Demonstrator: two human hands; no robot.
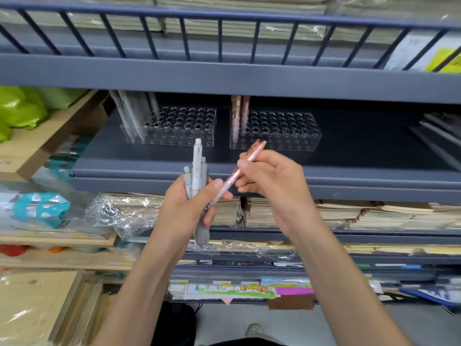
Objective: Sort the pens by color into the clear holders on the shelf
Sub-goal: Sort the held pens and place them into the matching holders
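Note:
Two clear holders with rows of holes stand on the dark shelf point(349, 156). The left holder point(184, 131) has several grey pens point(129, 116) at its left end. The right holder point(287, 133) has pink pens point(239, 113) at its left end. My left hand point(189, 208) is shut on a bunch of grey pens point(197, 171), upright, in front of the shelf edge. My right hand point(272, 178) grips one pink pen point(245, 162), tilted, its lower tip next to my left thumb.
A railed shelf point(224, 71) hangs close above the holders. Stacks of wrapped paper goods point(349, 213) fill the shelves below. Cardboard boxes point(50, 143) and green bags point(20, 108) sit at the left. Dark flat items point(439, 136) lie at the shelf's right end.

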